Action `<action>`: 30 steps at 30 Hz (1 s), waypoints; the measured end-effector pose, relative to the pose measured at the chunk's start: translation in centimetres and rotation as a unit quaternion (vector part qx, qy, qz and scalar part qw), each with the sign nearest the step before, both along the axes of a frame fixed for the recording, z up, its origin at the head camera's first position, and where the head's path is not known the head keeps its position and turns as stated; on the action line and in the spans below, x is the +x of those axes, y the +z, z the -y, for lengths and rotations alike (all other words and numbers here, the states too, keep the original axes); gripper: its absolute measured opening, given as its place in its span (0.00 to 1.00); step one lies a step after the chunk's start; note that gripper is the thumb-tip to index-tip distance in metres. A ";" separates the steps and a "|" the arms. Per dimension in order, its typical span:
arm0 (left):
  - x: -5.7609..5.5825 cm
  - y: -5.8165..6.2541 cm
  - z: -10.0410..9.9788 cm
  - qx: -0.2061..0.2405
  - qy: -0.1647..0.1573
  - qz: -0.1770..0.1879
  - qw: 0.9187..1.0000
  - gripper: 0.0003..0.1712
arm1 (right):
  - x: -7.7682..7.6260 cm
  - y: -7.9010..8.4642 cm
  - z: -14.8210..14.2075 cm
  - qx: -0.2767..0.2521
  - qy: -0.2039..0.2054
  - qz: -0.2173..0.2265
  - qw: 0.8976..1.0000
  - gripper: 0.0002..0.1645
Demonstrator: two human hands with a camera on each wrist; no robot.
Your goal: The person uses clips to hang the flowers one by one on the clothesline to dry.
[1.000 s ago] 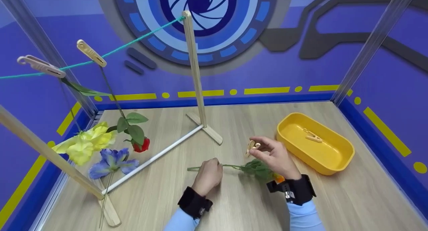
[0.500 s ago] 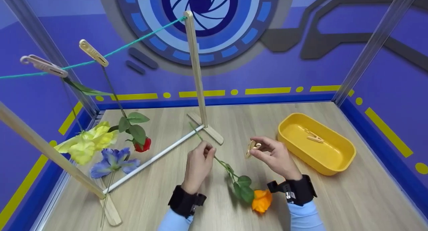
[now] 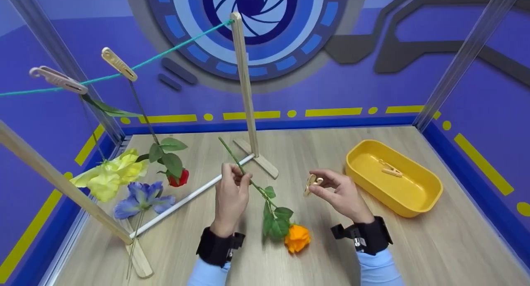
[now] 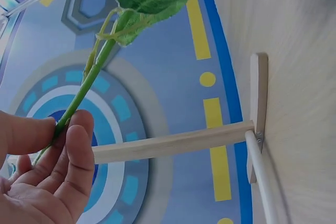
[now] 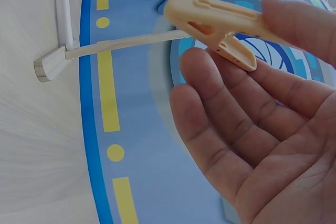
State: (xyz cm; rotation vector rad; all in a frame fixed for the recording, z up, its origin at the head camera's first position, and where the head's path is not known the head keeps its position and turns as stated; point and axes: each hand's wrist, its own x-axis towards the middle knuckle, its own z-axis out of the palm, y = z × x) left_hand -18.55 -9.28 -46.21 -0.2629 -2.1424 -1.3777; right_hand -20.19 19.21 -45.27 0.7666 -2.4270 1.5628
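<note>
My left hand (image 3: 232,197) pinches the green stem of an orange artificial rose (image 3: 297,239) between thumb and fingers. The bloom points down toward me, and the bare stem end slants up to the left. In the left wrist view the rose's stem (image 4: 89,80) runs up past the thumb to a leaf. My right hand (image 3: 341,195) holds a light orange clothespin (image 3: 311,184) over the table, right of the flower. Seen from the right wrist, the thumb presses one leg of the clothespin (image 5: 215,17), with fingers beneath the other.
A teal string (image 3: 178,44) runs to a wooden post (image 3: 244,87). Clothespins on it hold a red rose (image 3: 179,178) and a yellow flower (image 3: 109,176). A purple flower (image 3: 143,199) hangs by the near post (image 3: 66,182). A yellow basin (image 3: 393,203) with clothespins stands right.
My left hand has lifted the orange rose off the table and moved it up and left, swinging the stem end upward. The right hand stays put with its clothespin.
</note>
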 end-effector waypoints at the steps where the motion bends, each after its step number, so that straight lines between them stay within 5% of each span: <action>1: 0.0 0.1 0.2 0.005 0.000 -0.003 1.000 0.13 | 0.0 0.0 0.0 -0.001 0.000 -0.001 1.000 0.20; 9: -0.1 1.1 2.0 0.052 -0.011 0.004 0.999 0.12 | -0.2 -0.1 0.4 -0.004 0.003 0.005 1.000 0.20; 14: -0.6 2.1 3.5 0.031 -0.008 0.020 0.999 0.15 | -0.9 1.0 1.2 0.009 0.024 -0.015 1.000 0.20; 30: -1.0 8.9 7.0 -0.078 -0.037 0.038 0.996 0.10 | -4.7 11.5 5.9 0.071 0.103 -0.160 0.979 0.22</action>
